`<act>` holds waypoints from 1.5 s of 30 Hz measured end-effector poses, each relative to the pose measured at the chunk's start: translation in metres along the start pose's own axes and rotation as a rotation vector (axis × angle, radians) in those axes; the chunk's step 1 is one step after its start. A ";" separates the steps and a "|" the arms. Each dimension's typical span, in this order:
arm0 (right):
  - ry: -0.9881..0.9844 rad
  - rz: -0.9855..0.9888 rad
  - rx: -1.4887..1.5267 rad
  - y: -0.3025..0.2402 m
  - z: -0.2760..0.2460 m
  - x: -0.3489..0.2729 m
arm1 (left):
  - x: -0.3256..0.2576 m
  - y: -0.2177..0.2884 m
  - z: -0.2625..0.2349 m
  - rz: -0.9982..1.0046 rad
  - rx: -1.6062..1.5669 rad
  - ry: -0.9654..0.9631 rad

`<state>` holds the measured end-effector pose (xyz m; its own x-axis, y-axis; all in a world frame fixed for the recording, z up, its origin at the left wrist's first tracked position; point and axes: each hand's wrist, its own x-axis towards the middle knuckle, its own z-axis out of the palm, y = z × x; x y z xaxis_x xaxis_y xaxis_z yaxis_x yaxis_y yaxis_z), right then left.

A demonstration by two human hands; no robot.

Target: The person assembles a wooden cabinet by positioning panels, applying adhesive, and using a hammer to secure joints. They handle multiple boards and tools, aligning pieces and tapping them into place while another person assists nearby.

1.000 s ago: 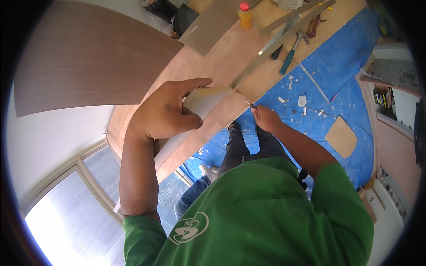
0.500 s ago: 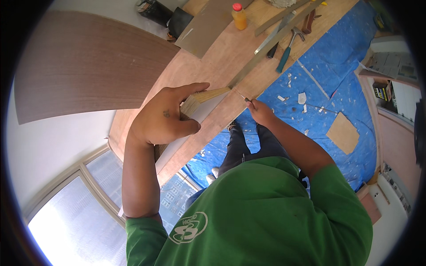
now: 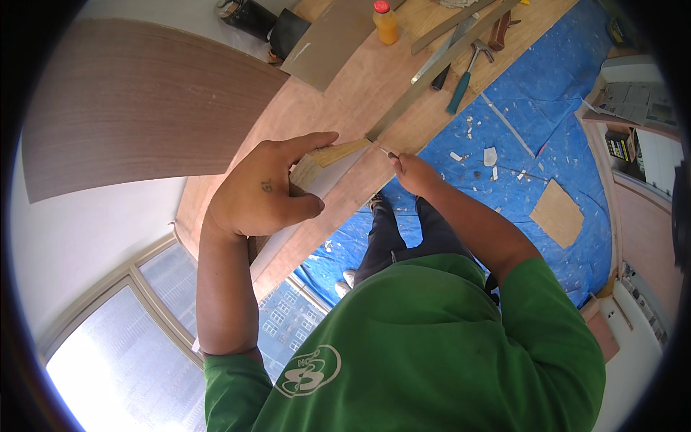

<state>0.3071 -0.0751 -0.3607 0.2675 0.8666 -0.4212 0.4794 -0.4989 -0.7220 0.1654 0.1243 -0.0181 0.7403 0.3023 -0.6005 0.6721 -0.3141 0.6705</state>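
Note:
My left hand is wrapped round a wooden board, thumb on the near side and index finger stretched along the far side. The board's near face looks pale, and its slanted edge runs to a point at the right. Closed near that tip, my right hand grips a slim tool with a dark handle and a thin metal shaft. The shaft points at the board's end; whether it touches I cannot tell. A long wooden strip on the plywood worktop ends close to the same tip.
A claw hammer, a long metal blade, a wooden hand plane and an orange bottle with a red cap occupy the far worktop. Large brown sheet leans at left. Blue tarp with scraps covers the floor.
My right hand and its tool have shifted slightly left and toward me. The left hand keeps its hold on the board, nearly still.

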 end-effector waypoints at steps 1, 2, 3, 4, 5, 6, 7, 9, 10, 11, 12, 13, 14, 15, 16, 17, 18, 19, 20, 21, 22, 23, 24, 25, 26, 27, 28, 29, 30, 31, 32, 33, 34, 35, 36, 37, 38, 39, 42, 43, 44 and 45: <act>-0.014 0.007 -0.020 0.000 0.000 0.000 | 0.000 0.000 0.000 0.005 0.001 0.000; -0.020 0.018 -0.043 0.000 0.000 0.001 | 0.000 0.000 0.001 0.008 0.006 0.007; -0.040 0.028 -0.053 0.000 0.000 0.001 | 0.000 0.000 0.002 0.011 0.010 0.013; -0.052 0.043 -0.064 0.000 0.001 0.001 | 0.001 0.000 0.003 0.014 0.015 0.019; -0.050 0.049 -0.072 0.001 0.001 0.002 | 0.001 -0.001 0.003 0.051 0.011 0.036; -0.041 0.040 -0.075 0.001 0.001 0.001 | 0.001 -0.001 0.003 0.086 0.006 0.053; -0.018 0.023 -0.074 0.002 0.002 0.000 | 0.001 -0.001 0.004 0.123 0.002 0.070; -0.019 0.031 -0.059 0.004 0.003 -0.001 | 0.000 -0.002 0.002 0.017 -0.008 0.033; -0.040 0.056 -0.046 0.006 0.003 -0.003 | -0.001 -0.002 0.002 -0.012 -0.036 0.040; -0.047 0.071 -0.028 0.008 0.004 -0.006 | -0.001 -0.002 0.001 -0.018 -0.010 0.028; -0.052 0.068 -0.048 0.010 0.005 -0.009 | -0.001 -0.002 0.002 -0.004 -0.006 0.038; -0.035 0.050 -0.065 0.012 0.006 -0.012 | -0.002 -0.001 0.002 0.016 -0.013 0.042; 0.002 0.024 -0.073 0.015 0.007 -0.016 | -0.002 -0.001 0.002 0.037 -0.010 0.051; -0.020 0.036 -0.103 0.018 0.008 -0.023 | -0.002 -0.001 0.003 0.057 -0.021 0.049; -0.007 0.034 -0.123 0.019 0.008 -0.027 | -0.002 -0.001 0.002 0.067 -0.019 0.044; -0.015 0.080 -0.183 0.021 0.006 -0.027 | -0.001 -0.001 0.002 0.093 0.012 0.057; -0.001 0.033 -0.136 0.022 0.006 -0.028 | -0.002 -0.001 0.002 0.089 0.036 0.058; -0.008 0.043 -0.116 0.022 0.004 -0.029 | -0.002 0.000 0.002 0.079 0.056 0.045; -0.018 0.062 -0.100 0.021 0.002 -0.028 | -0.002 0.000 0.002 0.065 0.049 0.043; -0.016 0.057 -0.089 0.019 0.000 -0.027 | -0.003 0.001 0.002 0.045 0.032 0.039; -0.022 0.063 -0.082 0.017 -0.004 -0.026 | -0.003 0.001 0.003 0.024 0.014 0.030; -0.023 0.075 -0.078 0.015 -0.006 -0.025 | -0.003 0.002 0.003 0.016 0.018 0.029; -0.027 0.070 -0.064 0.012 -0.008 -0.024 | -0.003 0.002 0.003 0.006 0.020 0.021; -0.025 0.069 -0.057 0.010 -0.010 -0.023 | -0.003 0.003 0.003 -0.005 0.019 0.013; -0.022 0.071 -0.053 0.008 -0.010 -0.021 | -0.003 0.003 0.004 0.011 0.015 0.015; -0.014 0.063 -0.048 0.006 -0.010 -0.018 | -0.002 0.003 0.004 0.028 0.011 0.019; -0.005 0.057 -0.045 0.004 -0.008 -0.015 | -0.002 0.003 0.004 0.035 0.001 0.012; 0.006 0.062 -0.046 0.003 -0.007 -0.010 | -0.001 0.002 0.004 0.035 0.013 0.016; -0.003 0.047 -0.053 0.003 -0.006 -0.006 | -0.002 0.002 0.004 0.025 0.018 0.012; -0.013 0.045 -0.060 0.003 -0.004 -0.003 | -0.001 0.002 0.003 0.015 0.024 0.007; -0.024 0.052 -0.074 0.004 -0.002 0.000 | -0.001 0.002 0.003 0.017 0.035 0.009; -0.026 0.044 -0.064 0.004 -0.001 0.002 | -0.001 0.002 0.003 0.019 0.043 0.013; -0.032 0.045 -0.062 0.004 0.001 0.003 | -0.001 0.002 0.003 0.014 0.037 0.008; -0.048 0.064 -0.065 0.004 0.001 0.004 | -0.001 0.002 0.003 0.010 0.049 0.009; -0.041 0.055 -0.057 0.003 0.002 0.004 | -0.001 0.002 0.003 0.000 0.047 0.003; -0.044 0.064 -0.055 0.002 0.001 0.003 | -0.002 0.002 0.003 -0.009 0.047 -0.003; -0.044 0.085 -0.061 0.001 0.001 0.003 | -0.002 0.002 0.003 -0.006 0.043 -0.004; -0.039 0.072 -0.058 0.000 0.001 0.003 | -0.002 0.002 0.003 -0.003 0.039 -0.005; -0.033 0.076 -0.072 -0.004 0.000 0.002 | -0.002 -0.001 0.004 0.026 0.031 0.004; -0.042 0.083 -0.072 -0.005 0.000 0.001 | -0.001 -0.002 0.005 0.038 0.028 0.009; -0.056 0.096 -0.079 -0.005 0.001 0.001 | -0.002 -0.003 0.006 0.034 0.024 0.014; -0.057 0.087 -0.074 -0.004 0.001 0.000 | -0.001 -0.004 0.007 0.031 0.020 0.018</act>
<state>0.3041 -0.0727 -0.3584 0.2643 0.8170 -0.5125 0.5173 -0.5686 -0.6396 0.1620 0.1188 -0.0231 0.7604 0.3085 -0.5715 0.6493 -0.3417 0.6794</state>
